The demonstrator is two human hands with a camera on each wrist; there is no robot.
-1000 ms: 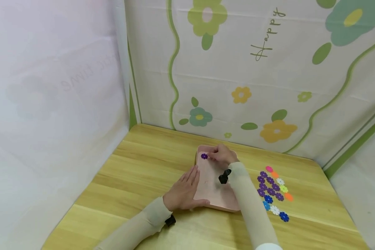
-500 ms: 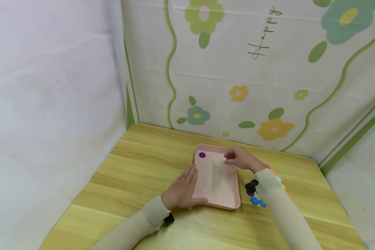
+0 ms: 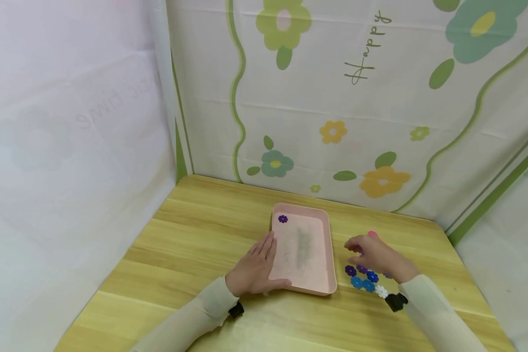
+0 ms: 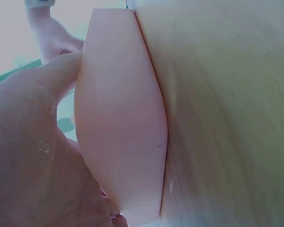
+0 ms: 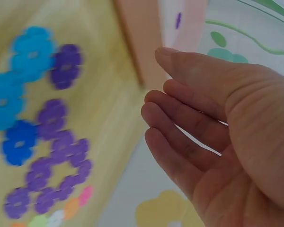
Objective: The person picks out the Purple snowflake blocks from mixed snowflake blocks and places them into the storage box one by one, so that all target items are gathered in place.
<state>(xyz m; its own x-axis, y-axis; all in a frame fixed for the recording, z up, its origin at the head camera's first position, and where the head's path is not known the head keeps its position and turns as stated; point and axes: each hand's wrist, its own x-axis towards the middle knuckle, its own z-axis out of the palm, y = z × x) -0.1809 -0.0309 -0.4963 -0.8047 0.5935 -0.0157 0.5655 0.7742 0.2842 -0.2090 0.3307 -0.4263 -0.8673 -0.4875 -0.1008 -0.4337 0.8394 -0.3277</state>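
Note:
A shallow pink tray (image 3: 323, 254) lies on the table with one purple flower-shaped disc (image 3: 283, 219) in its far left corner. My left hand (image 3: 253, 269) rests on the tray's near left corner, straight fingers along the left rim and thumb along the near one. The left wrist view shows the tray's outer wall (image 4: 123, 109) beside that hand. My right hand (image 3: 380, 254) hovers over the loose flower discs right of the tray, partly hiding them. Its fingers are loosely bent and hold nothing in the right wrist view, where purple discs (image 5: 52, 118) and light blue discs (image 5: 33, 54) lie below.
Among the loose discs are a dark blue disc (image 3: 372, 276), a white disc (image 3: 381, 292) and a pink disc (image 3: 372, 232). The wooden table (image 3: 193, 234) meets a flower-printed curtain (image 3: 308, 107) at the back. More white cloth hangs at both sides.
My right hand has left the purple disc in the tray's corner and moved right, out over the loose discs. The left hand stays on the tray.

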